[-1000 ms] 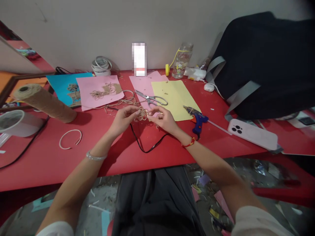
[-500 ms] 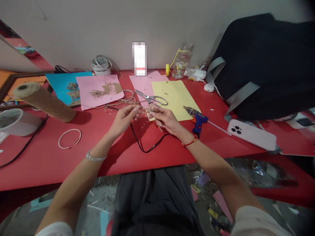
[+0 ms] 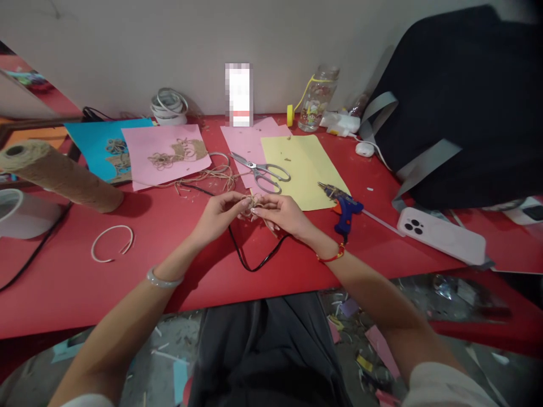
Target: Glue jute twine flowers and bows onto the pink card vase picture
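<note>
Over the middle of the red table (image 3: 127, 282), my left hand (image 3: 220, 212) and my right hand (image 3: 280, 215) meet fingertip to fingertip. Both pinch a small looped piece of jute twine (image 3: 253, 202), mostly hidden between the fingers. A black cable (image 3: 250, 263) curves on the table just under my hands. Silver scissors (image 3: 263, 168) lie right behind them, half on a yellow paper sheet (image 3: 303, 169).
A blue glue gun (image 3: 344, 208) and a pink phone (image 3: 441, 234) lie to the right, a dark bag (image 3: 466, 102) behind them. At left are a jute spool (image 3: 59, 175), a white ring (image 3: 111, 242), and pink paper (image 3: 165, 152) with twine shapes.
The twine flower was spread open between my hands a second ago. My hands have since come together and closed it into a small bunch between the fingertips.
</note>
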Demonstrator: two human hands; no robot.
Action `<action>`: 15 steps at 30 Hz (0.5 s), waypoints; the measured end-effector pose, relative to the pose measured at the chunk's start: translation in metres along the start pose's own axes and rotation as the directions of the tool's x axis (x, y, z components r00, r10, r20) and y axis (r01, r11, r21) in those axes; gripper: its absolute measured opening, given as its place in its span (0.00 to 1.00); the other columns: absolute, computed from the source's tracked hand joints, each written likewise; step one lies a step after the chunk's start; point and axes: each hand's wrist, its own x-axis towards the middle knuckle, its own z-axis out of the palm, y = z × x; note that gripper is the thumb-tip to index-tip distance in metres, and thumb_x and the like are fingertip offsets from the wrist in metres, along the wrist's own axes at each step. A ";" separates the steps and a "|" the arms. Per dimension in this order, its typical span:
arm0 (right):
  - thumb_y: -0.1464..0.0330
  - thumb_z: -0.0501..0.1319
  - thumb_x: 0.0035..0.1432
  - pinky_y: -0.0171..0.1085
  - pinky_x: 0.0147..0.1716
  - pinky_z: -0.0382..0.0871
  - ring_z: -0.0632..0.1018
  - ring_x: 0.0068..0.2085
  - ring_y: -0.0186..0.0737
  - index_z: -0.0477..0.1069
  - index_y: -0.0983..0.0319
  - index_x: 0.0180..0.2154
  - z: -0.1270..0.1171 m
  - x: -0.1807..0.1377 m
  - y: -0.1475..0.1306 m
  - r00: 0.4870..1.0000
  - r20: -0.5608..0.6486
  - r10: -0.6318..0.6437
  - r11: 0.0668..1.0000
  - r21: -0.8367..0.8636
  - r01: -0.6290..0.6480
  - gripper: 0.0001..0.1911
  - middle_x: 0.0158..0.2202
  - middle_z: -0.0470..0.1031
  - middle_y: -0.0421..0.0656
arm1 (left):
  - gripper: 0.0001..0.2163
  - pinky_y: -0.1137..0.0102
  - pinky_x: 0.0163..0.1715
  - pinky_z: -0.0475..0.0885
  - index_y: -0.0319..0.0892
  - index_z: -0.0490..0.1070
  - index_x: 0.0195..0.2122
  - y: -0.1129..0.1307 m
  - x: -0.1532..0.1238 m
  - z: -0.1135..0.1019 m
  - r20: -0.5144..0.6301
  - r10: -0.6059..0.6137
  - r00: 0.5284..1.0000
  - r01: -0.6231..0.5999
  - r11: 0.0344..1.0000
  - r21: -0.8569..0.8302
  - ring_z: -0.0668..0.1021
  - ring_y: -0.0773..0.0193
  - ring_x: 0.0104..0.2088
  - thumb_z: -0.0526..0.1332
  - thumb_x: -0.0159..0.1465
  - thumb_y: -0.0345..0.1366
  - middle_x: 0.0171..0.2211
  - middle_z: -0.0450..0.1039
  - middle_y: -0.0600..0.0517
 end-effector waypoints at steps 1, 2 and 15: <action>0.56 0.70 0.56 0.32 0.15 0.59 0.66 0.16 0.29 0.76 0.61 0.37 -0.002 -0.001 -0.003 1.000 -0.001 -0.027 0.997 -0.071 0.027 0.15 0.23 0.76 0.38 | 0.19 0.69 0.35 0.74 0.39 0.79 0.40 0.000 0.000 0.000 -0.011 -0.008 1.000 0.008 1.000 0.000 0.78 0.64 0.32 0.68 0.63 0.52 0.32 0.80 0.48; 0.56 0.69 0.57 0.33 0.18 0.61 0.68 0.18 0.31 0.76 0.61 0.37 -0.005 -0.001 -0.006 0.997 -0.022 -0.076 0.986 -0.148 0.072 0.15 0.23 0.75 0.38 | 0.18 0.69 0.35 0.75 0.39 0.79 0.39 0.000 0.000 0.000 -0.028 -0.017 0.999 0.017 1.000 -0.005 0.77 0.64 0.31 0.68 0.62 0.52 0.32 0.79 0.49; 0.69 0.58 0.64 0.49 0.50 0.67 0.73 0.51 0.59 0.73 0.74 0.48 -0.035 0.089 0.002 0.961 -0.102 -0.256 0.055 -0.994 -0.091 0.16 0.48 0.74 0.62 | 0.19 0.63 0.45 0.80 0.37 0.77 0.40 -0.014 0.013 -0.009 -0.161 -0.260 0.952 0.183 0.906 -0.382 0.83 0.62 0.36 0.75 0.55 0.46 0.38 0.81 0.47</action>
